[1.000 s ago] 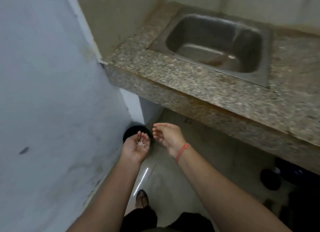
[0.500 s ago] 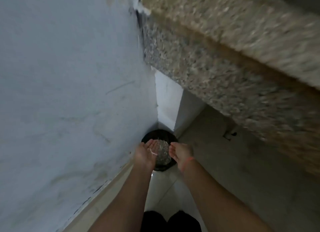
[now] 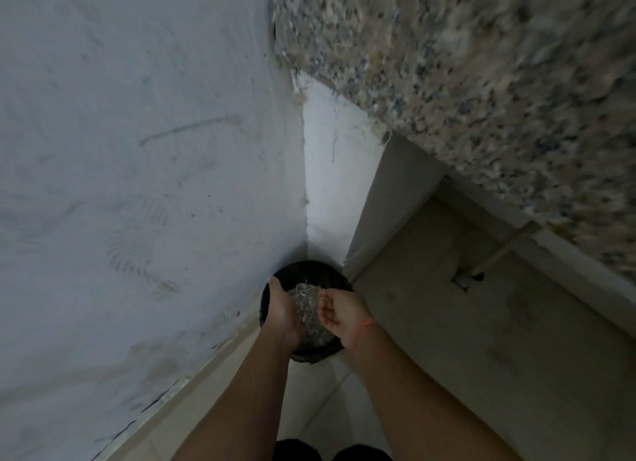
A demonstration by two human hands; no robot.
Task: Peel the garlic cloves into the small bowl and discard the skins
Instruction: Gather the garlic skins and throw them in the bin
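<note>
A round black bin [image 3: 311, 269] stands on the floor in the corner below the counter. It holds a heap of pale, papery scraps [image 3: 308, 300]. Both my hands hang over its mouth. My left hand [image 3: 284, 311] is turned palm inward on the left side, fingers relaxed. My right hand [image 3: 339, 311], with an orange band at the wrist, is cupped on the right, fingers loosely bent with nothing gripped. No bowl or garlic cloves are in view.
A white wall [image 3: 137, 185] runs along the left. The speckled granite counter [image 3: 481, 82] overhangs at the upper right. Beige floor tiles [image 3: 481, 340] spread to the right, with a small pipe fitting [image 3: 466, 280] at the base of the cupboard wall.
I have bent down closer to the bin and the sink has left the view. Both hands have moved forward over the bin, and the skins no longer show in my left palm.
</note>
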